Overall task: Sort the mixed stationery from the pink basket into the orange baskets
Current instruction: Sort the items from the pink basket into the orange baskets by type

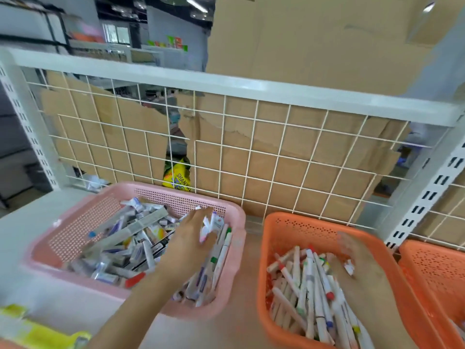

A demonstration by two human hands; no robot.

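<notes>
The pink basket [75,238] sits at the left of the white shelf, full of mixed pens, markers and small boxes. My left hand [193,233] reaches into its right side and grips a few white pens [210,226]. An orange basket [284,227] to the right holds several white markers with coloured caps [312,293]. My right hand [357,268] hovers blurred over that basket's right side, fingers spread, with a small white piece by the fingers. A second orange basket [437,263] stands at the far right, partly cut off.
A white wire grid [251,152] backed with cardboard closes off the shelf behind the baskets. A perforated white upright [425,197] rises at the right. Yellow packaging [37,331] lies at the front left corner. A yellow bag [177,177] shows behind the grid.
</notes>
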